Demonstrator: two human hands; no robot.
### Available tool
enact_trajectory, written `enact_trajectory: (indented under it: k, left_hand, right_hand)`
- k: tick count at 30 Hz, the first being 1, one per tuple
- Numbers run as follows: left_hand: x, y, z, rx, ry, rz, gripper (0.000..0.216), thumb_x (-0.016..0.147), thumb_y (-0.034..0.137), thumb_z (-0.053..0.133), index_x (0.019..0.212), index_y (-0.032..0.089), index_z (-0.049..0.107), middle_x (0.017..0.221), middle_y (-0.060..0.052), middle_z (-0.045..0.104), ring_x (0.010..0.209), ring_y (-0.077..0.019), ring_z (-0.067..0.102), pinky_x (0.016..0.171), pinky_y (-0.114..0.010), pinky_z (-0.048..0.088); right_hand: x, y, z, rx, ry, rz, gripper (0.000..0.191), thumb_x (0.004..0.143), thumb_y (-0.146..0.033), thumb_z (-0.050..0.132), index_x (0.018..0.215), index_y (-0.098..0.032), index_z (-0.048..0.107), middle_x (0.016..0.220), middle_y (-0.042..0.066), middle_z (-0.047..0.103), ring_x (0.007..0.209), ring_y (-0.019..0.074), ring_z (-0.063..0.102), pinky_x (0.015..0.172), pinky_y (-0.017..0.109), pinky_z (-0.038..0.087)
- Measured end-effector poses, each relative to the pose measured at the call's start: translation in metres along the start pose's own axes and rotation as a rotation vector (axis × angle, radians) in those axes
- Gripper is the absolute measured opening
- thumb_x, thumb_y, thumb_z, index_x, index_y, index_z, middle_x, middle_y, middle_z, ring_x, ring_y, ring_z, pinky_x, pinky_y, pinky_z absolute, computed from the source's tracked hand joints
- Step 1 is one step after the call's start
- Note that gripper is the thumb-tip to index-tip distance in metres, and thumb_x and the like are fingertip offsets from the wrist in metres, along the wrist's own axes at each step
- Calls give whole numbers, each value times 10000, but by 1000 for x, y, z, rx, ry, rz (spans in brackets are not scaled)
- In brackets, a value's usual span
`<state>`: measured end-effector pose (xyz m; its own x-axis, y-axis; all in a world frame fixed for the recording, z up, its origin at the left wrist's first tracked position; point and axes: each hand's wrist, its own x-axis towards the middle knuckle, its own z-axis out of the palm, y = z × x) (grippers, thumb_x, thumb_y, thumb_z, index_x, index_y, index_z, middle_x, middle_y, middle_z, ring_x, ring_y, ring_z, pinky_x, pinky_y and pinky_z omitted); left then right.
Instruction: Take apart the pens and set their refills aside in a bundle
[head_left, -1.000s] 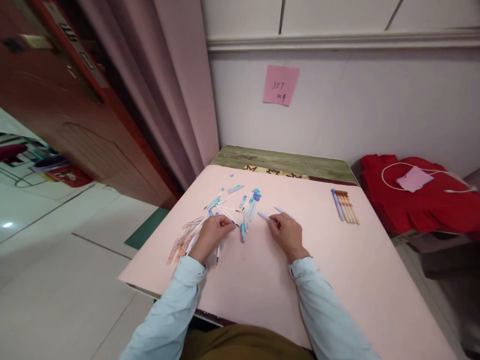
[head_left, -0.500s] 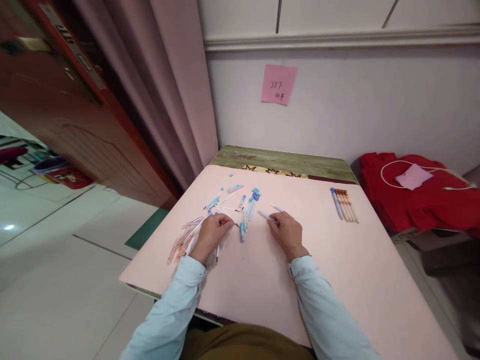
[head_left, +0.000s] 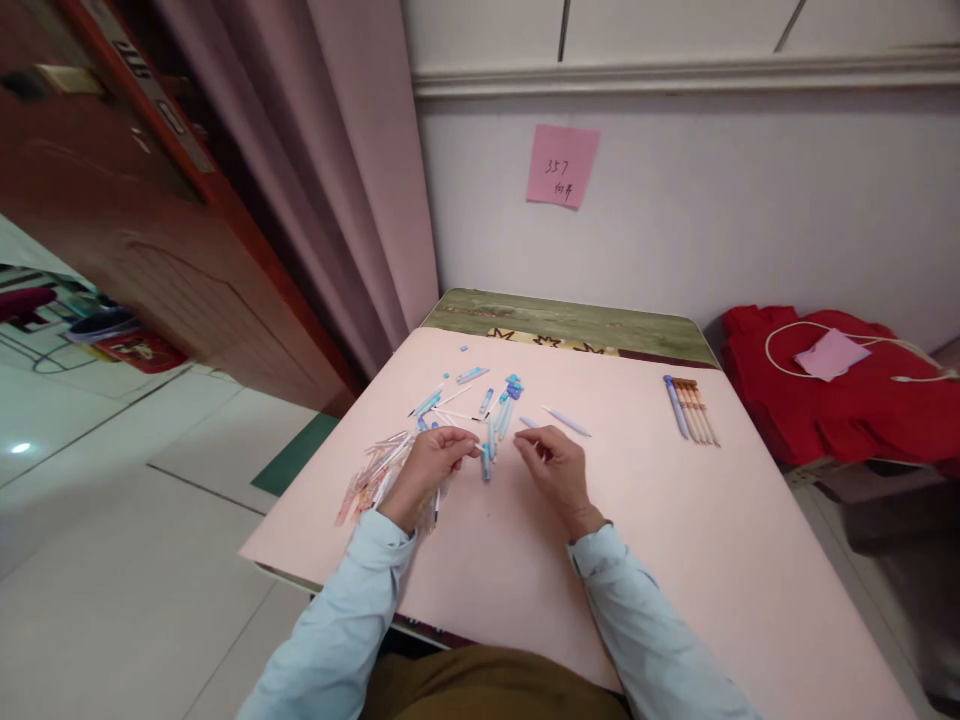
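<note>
My left hand (head_left: 437, 462) pinches a thin white pen refill (head_left: 480, 447), whose end shows past the fingertips; most of it is hidden. Just right of it lies a blue pen part (head_left: 487, 463). My right hand (head_left: 556, 468) hovers over the table with its fingers a little apart and nothing visible in them. Beyond those fingers rest a lavender pen barrel (head_left: 529, 423), partly covered, and a second lavender barrel (head_left: 568, 421). Blue pen caps (head_left: 514, 386) sit in a small cluster with light blue barrels (head_left: 505, 415) below them.
Clear and orange-tinted pen parts (head_left: 367, 480) and white refills are heaped left of my left hand. On the right, a row of pens (head_left: 691, 410), one lavender and several brown, lies on the pink tabletop (head_left: 675, 560). Red cloth (head_left: 780, 400) with a white cable is beyond the table.
My right hand has let go of the lavender barrel and drawn back toward me and slightly left. My left hand has shifted slightly right with the refill, whose dark tip no longer shows.
</note>
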<state>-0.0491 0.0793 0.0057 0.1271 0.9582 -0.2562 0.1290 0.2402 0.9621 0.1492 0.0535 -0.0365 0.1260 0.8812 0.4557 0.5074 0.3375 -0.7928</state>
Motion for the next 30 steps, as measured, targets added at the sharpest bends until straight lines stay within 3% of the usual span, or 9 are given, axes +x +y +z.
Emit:
enact_trajectory:
  k: [5,14,16,19,21,23,26,30]
  left_hand:
    - [-1,-9,13,0,-52,42,194,714,338,693,760,149,688,655,-14,668,514,-82,462,514,-220,336]
    - [-1,-14,15,142,-49,87,186,728,340,669,753,158,698,696,-30,688,642,-148,590,621,-262,434]
    - [5,-10,5,239,31,150,201,747,358,645,785,170,701,737,-35,696,670,-163,602,646,-279,445]
    - [18,1,-17,586,276,325,124,765,298,615,785,195,681,771,-30,680,711,-182,595,687,-303,433]
    - [27,7,-28,835,315,412,82,774,238,593,761,205,667,785,-38,664,746,-198,584,707,-319,420]
    - [34,9,-31,992,230,485,94,781,194,578,761,212,668,824,-54,662,823,-221,584,738,-330,418]
    - [43,7,-25,1105,7,589,140,772,136,581,800,223,686,882,-70,668,924,-240,579,778,-333,421]
    - [48,2,-13,1208,-225,690,182,752,78,589,768,228,690,840,-64,655,894,-231,566,769,-331,403]
  right_hand:
    - [-16,-15,23,94,-141,32,160,878,-344,634,878,-230,746,744,6,682,579,113,565,574,229,438]
    - [-16,-5,22,-33,-228,105,143,853,-325,628,815,-225,724,715,-6,692,605,122,592,589,228,423]
    - [-14,-3,20,-81,-221,116,149,856,-322,614,805,-223,714,718,-7,689,611,123,594,595,231,420]
    - [-12,2,17,-213,-191,142,134,851,-310,604,802,-233,702,743,-4,690,646,136,601,610,244,411]
    - [-11,5,15,-278,-190,166,115,841,-302,612,798,-240,698,751,-2,690,667,148,606,617,254,403]
    - [-11,6,15,-306,-206,182,93,830,-292,624,800,-243,697,754,-2,692,675,155,609,618,261,395]
    - [-11,6,15,-312,-223,186,69,825,-273,635,807,-246,697,761,-9,691,687,152,612,624,261,390]
    - [-11,6,16,-317,-224,178,62,831,-270,640,805,-248,692,763,-19,682,691,141,607,631,255,384]
